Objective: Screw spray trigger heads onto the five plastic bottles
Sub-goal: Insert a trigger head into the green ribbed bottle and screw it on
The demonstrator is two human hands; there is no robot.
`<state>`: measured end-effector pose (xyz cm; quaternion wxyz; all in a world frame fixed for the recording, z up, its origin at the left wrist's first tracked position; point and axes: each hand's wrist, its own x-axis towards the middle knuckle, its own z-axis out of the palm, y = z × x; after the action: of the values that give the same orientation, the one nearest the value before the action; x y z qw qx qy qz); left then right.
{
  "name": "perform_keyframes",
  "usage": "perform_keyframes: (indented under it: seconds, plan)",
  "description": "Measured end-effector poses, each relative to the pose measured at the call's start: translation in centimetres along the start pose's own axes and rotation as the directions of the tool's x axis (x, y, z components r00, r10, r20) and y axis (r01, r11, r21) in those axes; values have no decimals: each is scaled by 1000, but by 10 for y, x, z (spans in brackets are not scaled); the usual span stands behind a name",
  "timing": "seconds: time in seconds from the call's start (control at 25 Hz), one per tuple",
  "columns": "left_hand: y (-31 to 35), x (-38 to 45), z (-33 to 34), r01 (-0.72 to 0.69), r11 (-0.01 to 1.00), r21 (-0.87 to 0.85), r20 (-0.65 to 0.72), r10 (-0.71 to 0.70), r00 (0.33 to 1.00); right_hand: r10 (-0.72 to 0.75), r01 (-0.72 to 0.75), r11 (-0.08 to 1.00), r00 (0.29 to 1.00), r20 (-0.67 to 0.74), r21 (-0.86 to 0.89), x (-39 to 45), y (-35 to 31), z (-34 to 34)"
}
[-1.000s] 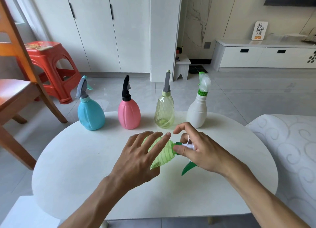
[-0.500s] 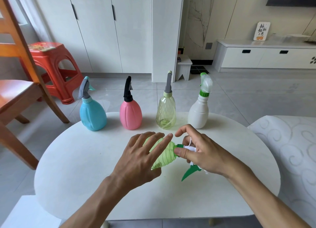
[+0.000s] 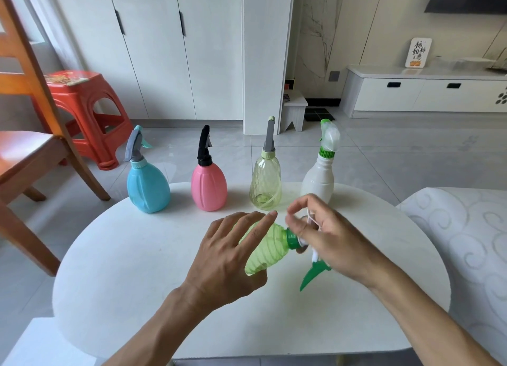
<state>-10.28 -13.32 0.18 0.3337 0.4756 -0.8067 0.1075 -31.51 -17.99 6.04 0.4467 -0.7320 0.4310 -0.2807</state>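
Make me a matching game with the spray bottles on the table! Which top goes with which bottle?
Bottles:
1. blue bottle
2. pink bottle
3. white bottle
4. green ribbed bottle

Tops:
A. all black
B. clear head on a green collar
C. grey with a teal trigger
D. green trigger, being held on by the right hand while the left hand holds the bottle

Pairs: 1-C, 2-A, 3-B, 4-D
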Motion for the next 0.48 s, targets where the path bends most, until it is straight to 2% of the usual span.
perform_keyframes:
  seconds: [0.04,0.08,0.12,0.16,0.2,0.28,0.4,0.48]
  plan:
    - [2,4,-2,100,984,-147,-7,-103,995,35,-36,968,999,5,250,2,-1,-8]
    - [3,9,-7,245,906,-345,35,-248,968,61,-65,870,998,24,488,3,-3,-17]
    - [3,13,-12,378,757,-533,137,-364,921,59,-64,771,998,29,634,4,-5,-22]
    - [1,15,-13,470,592,-655,264,-404,876,19,-31,737,1000,24,675,5,-6,-23]
    - [-2,16,-14,521,458,-720,375,-376,848,-36,12,745,999,22,667,6,-5,-19]
    - [1,18,-15,568,272,-777,515,-247,821,-168,70,719,983,74,691,7,0,-2]
    - [13,21,-19,562,59,-825,563,1,827,-250,81,659,961,116,748,7,-1,10]
    - [12,24,-19,585,-55,-809,580,84,810,-263,68,620,957,125,782,9,0,9]
